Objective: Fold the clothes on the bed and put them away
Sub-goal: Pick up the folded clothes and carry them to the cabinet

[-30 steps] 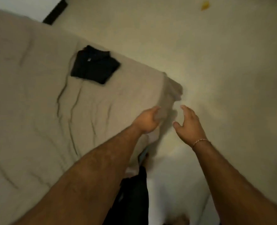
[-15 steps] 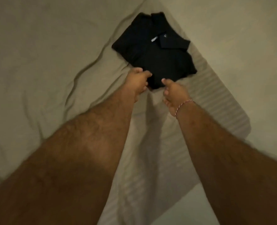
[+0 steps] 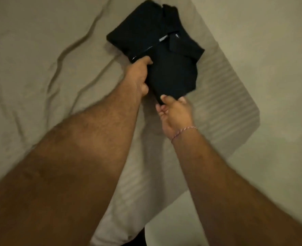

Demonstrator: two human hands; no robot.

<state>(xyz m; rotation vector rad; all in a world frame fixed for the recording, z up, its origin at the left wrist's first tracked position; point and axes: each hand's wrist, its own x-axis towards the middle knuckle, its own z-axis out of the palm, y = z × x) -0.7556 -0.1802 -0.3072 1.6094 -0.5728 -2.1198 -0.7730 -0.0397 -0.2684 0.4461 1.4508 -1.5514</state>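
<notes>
A folded black collared shirt (image 3: 157, 41) lies near the corner of the bed (image 3: 40, 68), which has a beige sheet. My left hand (image 3: 137, 75) grips the shirt's near-left edge, fingers tucked under the fabric. My right hand (image 3: 173, 110), with a thin bracelet at the wrist, pinches the shirt's near corner between thumb and fingers. The near part of the shirt looks lifted off the sheet and bent along its middle.
The bed's corner (image 3: 249, 110) juts toward the right, with pale floor (image 3: 270, 50) beyond it. The sheet has long wrinkles (image 3: 72, 50) left of the shirt. A dark gap (image 3: 137, 237) shows below the bed edge at the bottom.
Both hands reached from the bed's corner to the black shirt and took hold of its near edge. The view closed in on the shirt.
</notes>
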